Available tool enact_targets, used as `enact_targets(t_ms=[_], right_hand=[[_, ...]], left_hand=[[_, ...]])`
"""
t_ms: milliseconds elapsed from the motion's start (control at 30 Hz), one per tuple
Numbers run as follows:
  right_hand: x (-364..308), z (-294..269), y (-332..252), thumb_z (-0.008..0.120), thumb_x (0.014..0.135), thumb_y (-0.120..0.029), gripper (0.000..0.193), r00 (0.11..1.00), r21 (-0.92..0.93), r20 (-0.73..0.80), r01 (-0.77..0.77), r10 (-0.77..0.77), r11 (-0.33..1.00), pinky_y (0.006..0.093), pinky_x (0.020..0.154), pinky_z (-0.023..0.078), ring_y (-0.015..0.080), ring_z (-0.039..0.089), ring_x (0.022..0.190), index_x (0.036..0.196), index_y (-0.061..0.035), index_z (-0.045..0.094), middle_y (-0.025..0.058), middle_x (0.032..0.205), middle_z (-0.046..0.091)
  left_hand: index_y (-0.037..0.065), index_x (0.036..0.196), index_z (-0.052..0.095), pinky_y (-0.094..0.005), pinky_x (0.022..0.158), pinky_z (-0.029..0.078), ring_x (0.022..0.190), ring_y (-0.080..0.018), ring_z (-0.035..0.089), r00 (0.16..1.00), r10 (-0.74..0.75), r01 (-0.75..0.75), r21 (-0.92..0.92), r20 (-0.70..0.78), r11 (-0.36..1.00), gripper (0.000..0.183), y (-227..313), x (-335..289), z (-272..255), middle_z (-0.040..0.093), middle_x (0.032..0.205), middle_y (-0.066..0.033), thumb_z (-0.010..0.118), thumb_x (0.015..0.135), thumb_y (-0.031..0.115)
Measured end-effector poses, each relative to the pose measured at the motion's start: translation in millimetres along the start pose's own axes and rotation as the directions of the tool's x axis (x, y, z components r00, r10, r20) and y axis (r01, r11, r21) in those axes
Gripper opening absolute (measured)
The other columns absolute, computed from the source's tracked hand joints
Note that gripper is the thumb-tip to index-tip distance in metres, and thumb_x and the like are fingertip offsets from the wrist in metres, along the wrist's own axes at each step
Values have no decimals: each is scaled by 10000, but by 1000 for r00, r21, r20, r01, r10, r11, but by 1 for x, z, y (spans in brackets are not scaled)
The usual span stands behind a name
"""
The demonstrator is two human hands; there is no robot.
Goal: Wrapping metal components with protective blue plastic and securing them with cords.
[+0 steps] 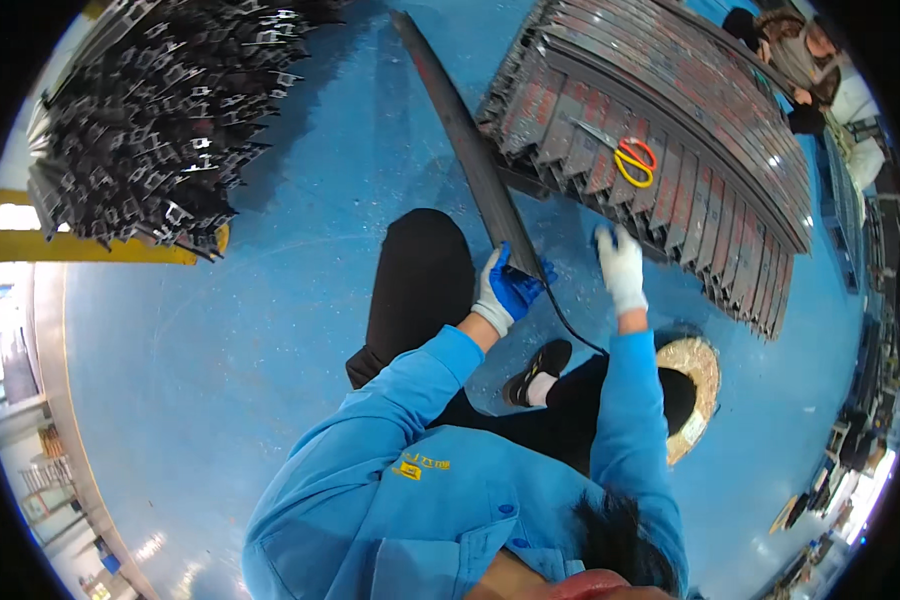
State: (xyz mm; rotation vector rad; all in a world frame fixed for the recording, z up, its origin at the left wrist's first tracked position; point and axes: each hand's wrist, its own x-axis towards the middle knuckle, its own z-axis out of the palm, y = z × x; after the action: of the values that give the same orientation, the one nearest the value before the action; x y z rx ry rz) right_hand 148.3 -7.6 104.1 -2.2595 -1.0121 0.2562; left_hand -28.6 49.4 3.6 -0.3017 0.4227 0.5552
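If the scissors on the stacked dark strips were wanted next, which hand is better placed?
Probably the right: the right hand is nearer the scissors and shows nothing in its grasp, while the left hand grips the long dark strip.

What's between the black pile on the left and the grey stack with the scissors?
In the head view, a long dark strip, its near end in the left hand, slants between them over blue floor.

The left arm (410, 385) slants inward, and its gloved left hand (510, 290) is curled in a grip. The right arm (628, 400) reaches ahead, its gloved right hand (620, 265) back-side up.
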Motion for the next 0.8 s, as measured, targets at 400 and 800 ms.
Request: enact_targets(t_ms=[400, 800], right_hand=[[195, 49, 143, 499, 804, -194, 489, 968, -646, 1, 192, -250, 739, 461, 799, 489, 406, 554, 1019, 1279, -135, 401, 176, 1296, 452], [113, 8, 83, 552, 797, -243, 447, 938, -516, 347, 212, -25, 830, 409, 712, 487, 334, 632, 847, 1213, -103, 473, 176, 963, 645]], left_hand=[[62, 1135, 528, -462, 865, 476, 971, -356, 592, 998, -50, 56, 190, -40, 980, 429, -7, -7, 3, 590, 1046, -209, 538, 872, 400], [100, 1217, 500, -554, 889, 442, 1037, -380, 569, 967, -249, 256, 207, -59, 944, 544, 7, -18, 8, 550, 1172, -195, 500, 865, 515]])
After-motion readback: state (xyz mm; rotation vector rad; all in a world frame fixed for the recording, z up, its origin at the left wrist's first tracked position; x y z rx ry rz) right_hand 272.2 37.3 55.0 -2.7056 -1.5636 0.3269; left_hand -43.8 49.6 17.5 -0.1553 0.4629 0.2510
